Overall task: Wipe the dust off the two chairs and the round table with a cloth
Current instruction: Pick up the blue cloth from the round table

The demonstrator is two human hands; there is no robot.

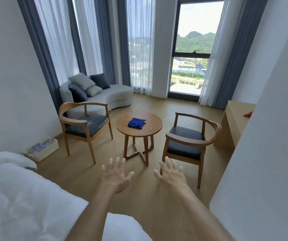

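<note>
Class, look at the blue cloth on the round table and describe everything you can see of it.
The blue cloth is a deep royal blue and looks like soft fabric. It is folded into a rough rectangle, with a small pale tag at one corner. It lies flat near the middle of the round table, a little towards the far side. Nothing else touches it; neither hand reaches it.

1. The cloth (137,122) lies on the round bench (154,129).
2. One chair (85,126) stands left of the bench, the other chair (191,141) right.
3. A sofa (112,97) sits behind the left chair.
4. Both hands, left (116,174) and right (171,173), are held before the bench.
</note>
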